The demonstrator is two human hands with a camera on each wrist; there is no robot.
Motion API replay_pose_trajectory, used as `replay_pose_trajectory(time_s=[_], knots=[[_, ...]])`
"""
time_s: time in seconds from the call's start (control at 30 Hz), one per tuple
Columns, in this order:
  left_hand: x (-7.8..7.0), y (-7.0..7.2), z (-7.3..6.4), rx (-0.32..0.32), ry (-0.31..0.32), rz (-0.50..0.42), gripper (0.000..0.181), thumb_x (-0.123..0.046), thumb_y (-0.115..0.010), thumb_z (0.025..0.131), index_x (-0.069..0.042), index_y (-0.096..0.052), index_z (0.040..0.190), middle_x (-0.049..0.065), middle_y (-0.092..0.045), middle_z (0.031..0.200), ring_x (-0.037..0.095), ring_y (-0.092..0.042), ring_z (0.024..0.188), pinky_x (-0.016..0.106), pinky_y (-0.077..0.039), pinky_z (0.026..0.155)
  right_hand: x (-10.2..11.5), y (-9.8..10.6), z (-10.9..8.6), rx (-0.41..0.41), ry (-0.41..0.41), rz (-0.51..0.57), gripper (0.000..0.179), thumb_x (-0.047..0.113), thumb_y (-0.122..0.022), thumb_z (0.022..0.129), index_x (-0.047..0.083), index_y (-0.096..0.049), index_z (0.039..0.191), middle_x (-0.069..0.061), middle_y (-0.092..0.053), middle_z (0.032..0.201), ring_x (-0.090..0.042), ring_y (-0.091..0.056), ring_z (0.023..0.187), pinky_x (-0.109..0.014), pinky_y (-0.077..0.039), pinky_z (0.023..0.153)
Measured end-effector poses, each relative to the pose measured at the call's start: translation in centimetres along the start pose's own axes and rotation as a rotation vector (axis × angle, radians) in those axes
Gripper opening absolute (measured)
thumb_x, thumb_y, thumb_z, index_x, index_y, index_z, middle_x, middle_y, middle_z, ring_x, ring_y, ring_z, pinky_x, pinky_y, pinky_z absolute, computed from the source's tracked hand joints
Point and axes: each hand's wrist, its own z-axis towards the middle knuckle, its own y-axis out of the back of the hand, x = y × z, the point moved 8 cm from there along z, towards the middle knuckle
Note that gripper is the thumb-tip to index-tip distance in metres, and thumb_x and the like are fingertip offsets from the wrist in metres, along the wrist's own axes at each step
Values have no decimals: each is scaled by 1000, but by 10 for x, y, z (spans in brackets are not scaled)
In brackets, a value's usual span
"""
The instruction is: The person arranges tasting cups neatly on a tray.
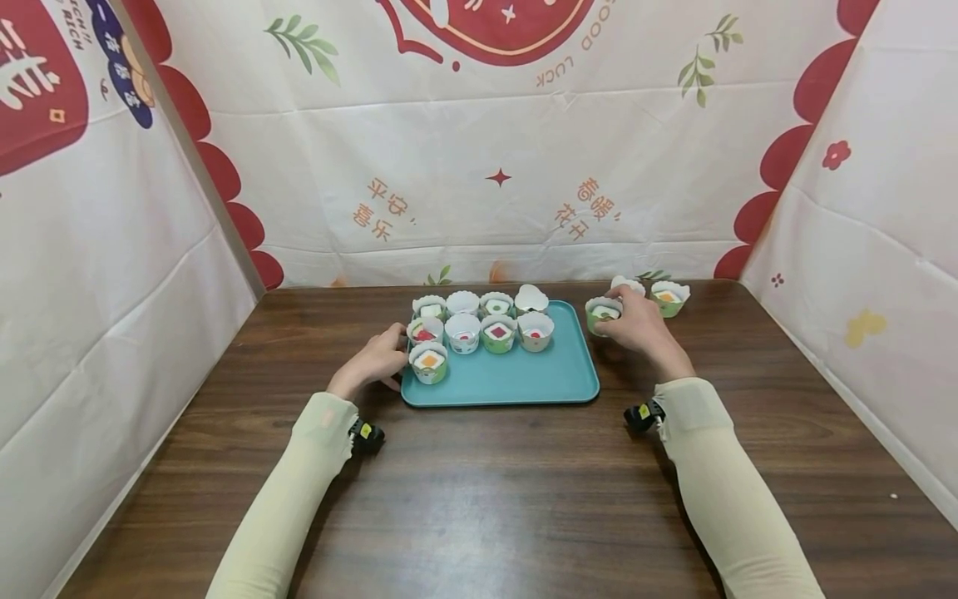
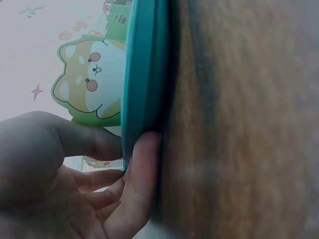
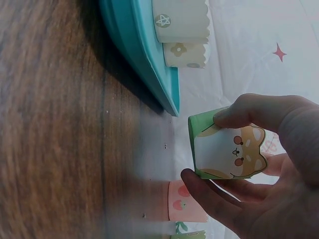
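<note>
My left hand (image 1: pixel 376 359) is at the left edge of a teal tray (image 1: pixel 516 383). In the left wrist view its thumb and a finger pinch the rim. My right hand (image 1: pixel 639 324), just beyond the tray's right side, holds a green paper baking cup (image 3: pixel 219 144) with a cartoon dog face. Its thumb and fingers are on opposite sides of the cup, which has a white and green piece inside. In the right wrist view, the cup's base seems slightly above the table. Several cups stand on the tray, including one with an orange-and-white piece (image 1: pixel 429 363).
Behind my right hand stand a pale cup (image 1: pixel 627 284), partly hidden, and a green cup with an orange-topped piece (image 1: pixel 669 298). The tray rests on a dark wooden table (image 1: pixel 479 499). A printed cloth (image 1: pixel 464 141) hangs behind it, with cloth on both sides.
</note>
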Motion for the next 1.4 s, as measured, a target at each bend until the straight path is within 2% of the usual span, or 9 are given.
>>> replay_pose_trajectory(time_s=[0.17,0.67,0.93,1.1,1.4], knots=[[-3,2,1,-7,-4,3,51,-9,-46,99,-1,-35,149,27,-47,149,33,-67,97,39,-65,65,2,1,0,-2,11,-10,62,24,-68,92,-3,-45,143,-29,-59,130,-37,-52,100,-48,-47,84],[1,-2,-3,1,14,-17,52,-8,-46,99,-1,-34,149,28,-46,149,34,-64,101,39,-65,66,-3,-5,0,-5,-3,3,61,25,-69,92,-3,-46,142,-29,-57,134,-42,-52,111,-57,-48,93],[0,0,0,-1,10,-9,52,-7,-45,99,-2,-33,150,26,-41,157,39,-61,117,39,-65,67,0,-5,2,0,-7,1,62,24,-68,93,-2,-45,143,-29,-56,136,-43,-53,114,-58,-48,95],[-1,1,2,-7,8,-1,51,-8,-44,100,-2,-33,150,27,-42,155,41,-58,125,38,-65,66,1,-6,2,6,-9,0,63,25,-68,92,-2,-44,144,-29,-56,135,-44,-53,115,-59,-48,97],[0,0,1,-5,10,-2,50,-9,-45,100,-2,-34,149,27,-46,149,38,-61,117,38,-65,66,0,-9,4,-1,6,-19,60,24,-69,91,-3,-47,140,-30,-58,133,-45,-53,114,-59,-47,96]])
